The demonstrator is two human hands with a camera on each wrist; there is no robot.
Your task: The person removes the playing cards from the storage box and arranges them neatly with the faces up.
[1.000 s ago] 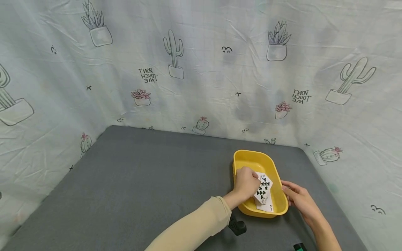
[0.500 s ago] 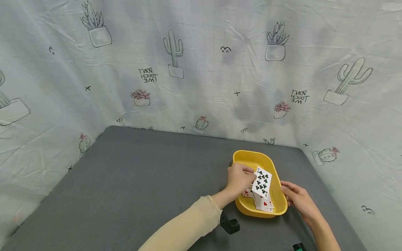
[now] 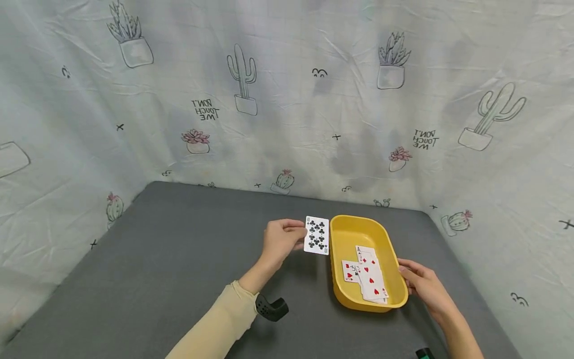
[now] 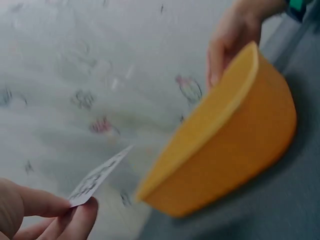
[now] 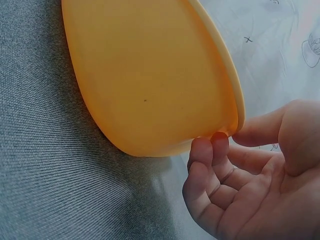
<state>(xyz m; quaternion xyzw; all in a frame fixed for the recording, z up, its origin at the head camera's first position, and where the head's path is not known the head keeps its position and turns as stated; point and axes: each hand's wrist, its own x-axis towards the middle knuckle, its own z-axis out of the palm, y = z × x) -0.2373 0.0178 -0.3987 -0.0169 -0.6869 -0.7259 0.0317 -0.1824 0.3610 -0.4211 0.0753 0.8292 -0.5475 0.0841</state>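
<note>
Between thumb and fingers, my left hand (image 3: 279, 242) pinches a playing card (image 3: 316, 235), the ten of clubs, face toward the head camera. It is held above the table, just left of a yellow basin (image 3: 340, 294). Inside the basin lie several other playing cards (image 3: 372, 279), partly overlapping, with hearts and an ace among those showing. My right hand (image 3: 426, 284) holds the basin's right side, its thumb at the rim and its fingers curled against the outer wall, as the right wrist view shows. In the left wrist view the pinched card (image 4: 97, 177) appears almost edge-on.
The grey table (image 3: 202, 259) stretches left of the basin to the cloth backdrop (image 3: 287, 99) printed with cacti, which stands along the back and sides. Black wrist devices sit at the left wrist (image 3: 271, 308) and, partly cut off, near the right arm (image 3: 423, 353).
My left hand has lifted the ten of clubs out of the basin and carried it left past the rim. More cards in the basin now show. The right hand has kept its hold.
</note>
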